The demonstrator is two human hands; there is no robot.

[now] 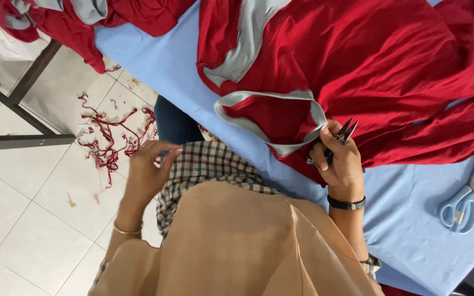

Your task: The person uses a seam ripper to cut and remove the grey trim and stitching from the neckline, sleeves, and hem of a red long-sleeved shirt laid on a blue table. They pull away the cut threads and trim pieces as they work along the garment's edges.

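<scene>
Gripping small thread snips [345, 133], the right hand [338, 161] rests on the red garment [390, 71] near the table's near edge. The fingers curl round the snips' handles, the thumb [330, 130] pressed on top, and the dark blades point up and to the right, slightly parted. The same hand touches the grey-trimmed neckline [270, 118], a loop of grey binding that lies open on the red cloth just left of the knuckles. The wrist bends back toward the body and wears a black band [346, 204]; the forearm runs down under a tan sleeve [248, 241].

The left hand [146, 170] is off the table, out over the floor on the left side, palm turned inward and fingers loosely bent near a checked cloth [204, 164]. Whether it pinches anything I cannot tell; the fingertips are blurred. A thin gold bangle [127, 230] circles that wrist.

The garment spreads across the blue table [412, 219] cover toward its far right corner. Light-blue-handled scissors [462, 203] lie closed near the right edge, well apart from the hand. More red cloth [72, 22] hangs over the far left corner. On the tiled floor [28, 219] below sits a tangle of red scraps [111, 137].
</scene>
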